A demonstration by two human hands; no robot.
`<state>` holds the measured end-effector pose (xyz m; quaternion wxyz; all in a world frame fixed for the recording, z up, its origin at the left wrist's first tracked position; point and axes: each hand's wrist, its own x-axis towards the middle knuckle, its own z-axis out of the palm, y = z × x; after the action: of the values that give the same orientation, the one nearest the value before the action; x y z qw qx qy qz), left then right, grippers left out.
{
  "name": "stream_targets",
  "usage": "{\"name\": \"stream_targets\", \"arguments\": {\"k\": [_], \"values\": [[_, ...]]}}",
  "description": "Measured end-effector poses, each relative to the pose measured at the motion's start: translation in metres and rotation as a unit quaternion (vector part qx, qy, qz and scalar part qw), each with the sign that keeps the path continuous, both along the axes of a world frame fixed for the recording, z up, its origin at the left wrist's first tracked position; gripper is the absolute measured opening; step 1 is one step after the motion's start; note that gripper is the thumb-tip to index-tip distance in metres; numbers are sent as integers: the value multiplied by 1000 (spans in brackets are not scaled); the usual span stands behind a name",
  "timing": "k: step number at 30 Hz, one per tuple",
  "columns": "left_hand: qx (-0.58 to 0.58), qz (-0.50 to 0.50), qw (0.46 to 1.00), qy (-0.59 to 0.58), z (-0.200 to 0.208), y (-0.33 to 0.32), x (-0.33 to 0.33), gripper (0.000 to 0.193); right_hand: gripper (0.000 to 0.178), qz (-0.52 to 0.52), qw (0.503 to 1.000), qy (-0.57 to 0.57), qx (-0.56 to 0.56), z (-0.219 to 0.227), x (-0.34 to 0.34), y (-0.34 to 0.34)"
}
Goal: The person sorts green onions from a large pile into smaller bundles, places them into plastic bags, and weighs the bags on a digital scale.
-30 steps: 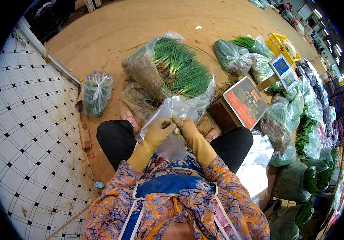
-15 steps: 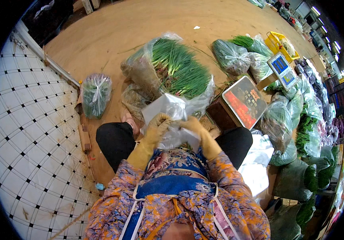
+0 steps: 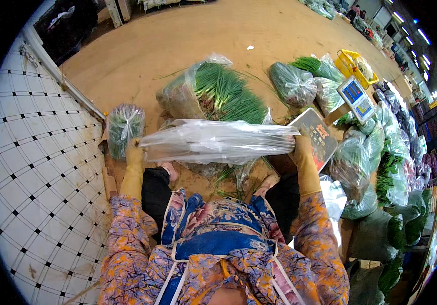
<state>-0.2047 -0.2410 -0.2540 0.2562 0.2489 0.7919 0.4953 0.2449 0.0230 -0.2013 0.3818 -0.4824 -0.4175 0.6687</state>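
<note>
Both my hands wear yellow rubber gloves. My left hand [image 3: 135, 154] grips one end of a clear plastic bag [image 3: 218, 141], and my right hand [image 3: 302, 148] grips the other end. The bag is stretched wide and flat between them, over my knees. Beyond it lies a big open plastic bag of green chives [image 3: 221, 94] on the brown floor. A small bagged bundle of greens [image 3: 123, 124] stands just past my left hand.
A flat scale platform [image 3: 316, 136] lies by my right hand, with its blue display [image 3: 356, 96] behind. Several bagged greens [image 3: 295, 81] and a yellow crate [image 3: 353, 66] lie to the right. A white tiled wall [image 3: 30, 173] runs along my left.
My hands were close together in front of me, working the crumpled bag. They have now moved far apart, pulling the bag out wide between them.
</note>
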Motion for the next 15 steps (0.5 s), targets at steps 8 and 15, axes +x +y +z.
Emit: {"name": "stream_targets", "arguments": {"k": [8,15], "values": [[7,-102,810,578,108,60,170,78,44,258,783,-426,373,138,-146,-100],[-210,-181,840,467,47,46,31,37,39,218,556,-673,436,98,-94,12]]}}
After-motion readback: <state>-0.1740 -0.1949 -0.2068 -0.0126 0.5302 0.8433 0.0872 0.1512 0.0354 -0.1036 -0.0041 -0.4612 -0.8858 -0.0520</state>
